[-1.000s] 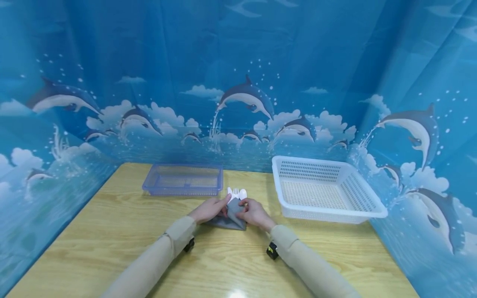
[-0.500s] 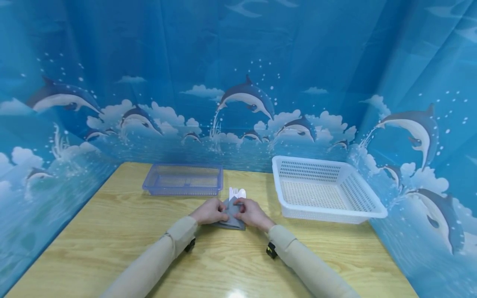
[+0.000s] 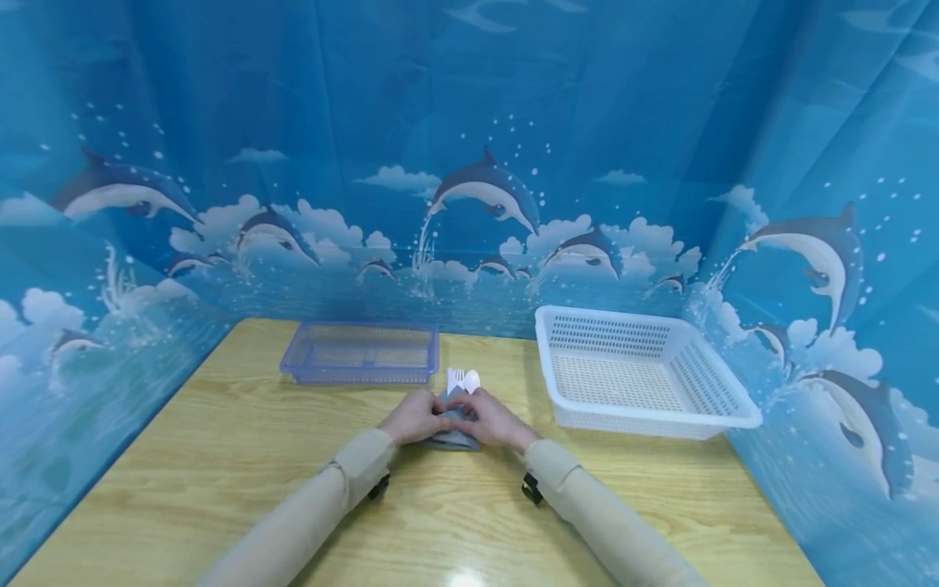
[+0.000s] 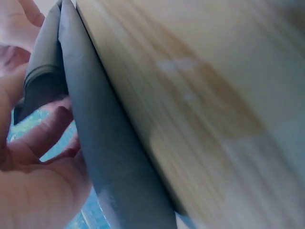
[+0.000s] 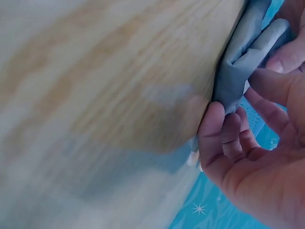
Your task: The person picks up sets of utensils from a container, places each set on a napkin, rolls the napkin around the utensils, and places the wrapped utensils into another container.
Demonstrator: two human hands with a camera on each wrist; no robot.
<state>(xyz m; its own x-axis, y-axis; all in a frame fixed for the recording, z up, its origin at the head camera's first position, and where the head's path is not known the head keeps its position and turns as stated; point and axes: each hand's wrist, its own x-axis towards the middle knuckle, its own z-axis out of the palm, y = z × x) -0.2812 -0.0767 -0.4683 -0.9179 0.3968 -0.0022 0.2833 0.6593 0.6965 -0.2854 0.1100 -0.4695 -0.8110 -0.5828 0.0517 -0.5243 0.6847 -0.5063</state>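
Observation:
A grey cloth napkin (image 3: 452, 441) lies folded on the table, wrapped partway round white cutlery. The tops of a knife (image 3: 451, 378), a fork (image 3: 459, 376) and a spoon (image 3: 472, 380) stick out at its far end; their lower parts are hidden. My left hand (image 3: 414, 417) grips the napkin's left side, a raised fold of napkin (image 4: 45, 71) lying between its thumb and fingers in the left wrist view. From the right, my right hand (image 3: 497, 420) pinches the napkin's edge between thumb and fingers (image 5: 211, 126). Both hands nearly meet over it.
Behind the left hand stands a shallow purple plastic basket (image 3: 359, 377). A larger white perforated basket (image 3: 653, 420) is at the back right. Dolphin-print curtains (image 3: 469, 269) border the wooden table (image 3: 455, 522) at the back and sides.
My two hands have come closer together over the napkin, bringing its sides inward over the cutlery. The fork and spoon tops have shifted slightly left. Both baskets stay put.

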